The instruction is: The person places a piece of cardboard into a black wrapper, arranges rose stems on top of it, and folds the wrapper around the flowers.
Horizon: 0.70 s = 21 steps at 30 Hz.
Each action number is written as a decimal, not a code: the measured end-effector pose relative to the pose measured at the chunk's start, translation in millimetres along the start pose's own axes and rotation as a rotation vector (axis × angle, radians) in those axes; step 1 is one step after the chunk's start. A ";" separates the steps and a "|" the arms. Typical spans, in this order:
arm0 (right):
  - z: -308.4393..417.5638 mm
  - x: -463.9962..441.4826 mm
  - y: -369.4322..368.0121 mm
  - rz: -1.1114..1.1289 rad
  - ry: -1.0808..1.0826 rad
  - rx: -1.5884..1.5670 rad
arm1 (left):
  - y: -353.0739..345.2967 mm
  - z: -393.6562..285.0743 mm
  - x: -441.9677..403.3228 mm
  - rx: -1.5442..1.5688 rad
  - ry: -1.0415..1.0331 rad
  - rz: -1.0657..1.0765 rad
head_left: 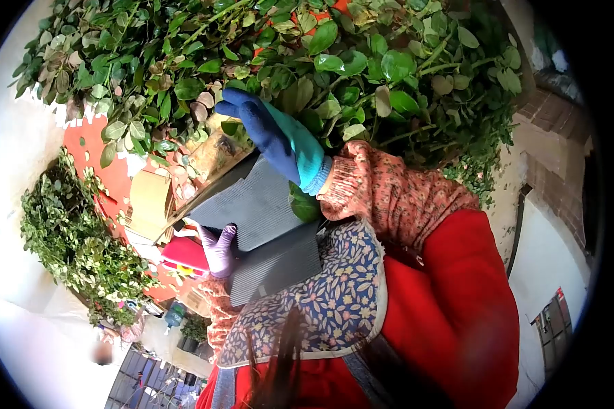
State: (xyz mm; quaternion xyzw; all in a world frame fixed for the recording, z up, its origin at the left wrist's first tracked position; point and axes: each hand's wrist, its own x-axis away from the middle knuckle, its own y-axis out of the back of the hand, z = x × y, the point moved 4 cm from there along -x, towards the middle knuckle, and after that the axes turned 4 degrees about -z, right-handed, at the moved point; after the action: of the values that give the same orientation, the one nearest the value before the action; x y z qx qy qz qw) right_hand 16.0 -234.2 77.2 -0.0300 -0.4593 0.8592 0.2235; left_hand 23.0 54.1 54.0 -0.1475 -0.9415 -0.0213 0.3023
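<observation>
My right hand (pixel 269 133), in a blue and teal glove, is open with its fingers stretched out over the near edge of the leafy stems (pixel 361 75). A single leaf shows just under its fingers. A grey ribbed sheet (pixel 252 204), folded across its middle, lies below that hand and in front of the flowered apron (pixel 334 286). At the sheet's left edge is my left hand (pixel 218 252), in a purple glove, its thumb over the sheet; its other fingers are partly hidden. A red-pink object (pixel 186 253) sits just left of it.
A second heap of leafy stems (pixel 75 238) lies at the left beside a red surface (pixel 92 153). A cardboard piece (pixel 149 204) stands left of the grey sheet. Farther off are a blue-green bottle (pixel 175 315) and, at the right, a white wall (pixel 549 252).
</observation>
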 end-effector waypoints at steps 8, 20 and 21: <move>-7.1 -12.7 -2.3 0.021 0.120 0.477 | 15.7 11.8 -6.4 -0.072 -0.062 -0.020; 30.2 -15.6 -1.3 0.183 0.351 0.669 | 5.8 6.9 -30.2 -0.509 -0.430 -0.146; 49.9 -14.2 1.1 0.156 0.234 0.324 | 5.8 11.3 -32.4 -0.578 -0.407 -0.146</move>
State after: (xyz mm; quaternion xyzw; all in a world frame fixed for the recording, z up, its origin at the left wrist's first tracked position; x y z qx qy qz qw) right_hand 15.6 -279.3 102.8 -0.1287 -0.2822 0.9271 0.2103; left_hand 43.4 52.5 25.8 -0.1605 -0.9456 -0.2783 0.0521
